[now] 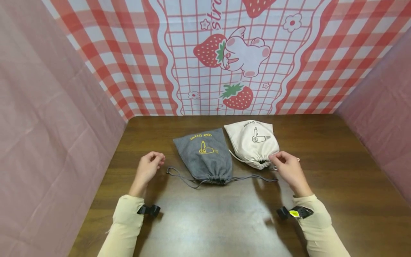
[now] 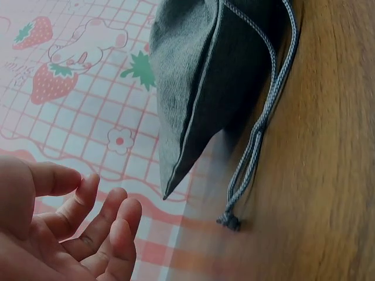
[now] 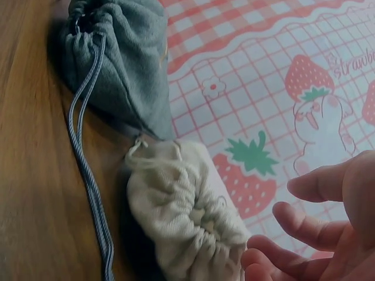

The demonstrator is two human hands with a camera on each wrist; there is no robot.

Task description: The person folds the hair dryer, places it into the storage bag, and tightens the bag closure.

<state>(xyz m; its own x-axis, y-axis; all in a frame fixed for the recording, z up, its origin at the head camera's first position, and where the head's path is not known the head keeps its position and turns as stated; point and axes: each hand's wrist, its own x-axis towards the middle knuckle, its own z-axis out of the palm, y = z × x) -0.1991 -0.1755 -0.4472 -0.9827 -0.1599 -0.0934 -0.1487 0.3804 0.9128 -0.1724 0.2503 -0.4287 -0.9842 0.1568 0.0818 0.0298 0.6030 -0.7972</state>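
Two drawstring pouches lie on the table, each printed with "Dryer" and a hair dryer drawing that face away from me. The grey pouch (image 1: 205, 160) is in the middle, its gathered mouth toward me and its cords (image 2: 263, 123) spread to both sides. Behind it to the right is the white pouch (image 1: 250, 146), its mouth drawn nearly closed (image 3: 181, 199). My left hand (image 1: 149, 167) hovers left of the grey pouch, fingers loosely bent and holding nothing. Beside the white pouch's mouth is my right hand (image 1: 288, 170), thumb and forefinger apart; whether a fingertip touches the cloth I cannot tell.
A brown wooden table (image 1: 205, 221) spreads under both hands. A strawberry-print cloth (image 1: 231, 57) hangs behind its far edge, and pink cloths (image 1: 54, 125) hang at the left and right. Each wrist carries a small black camera on a strap (image 1: 149, 210).
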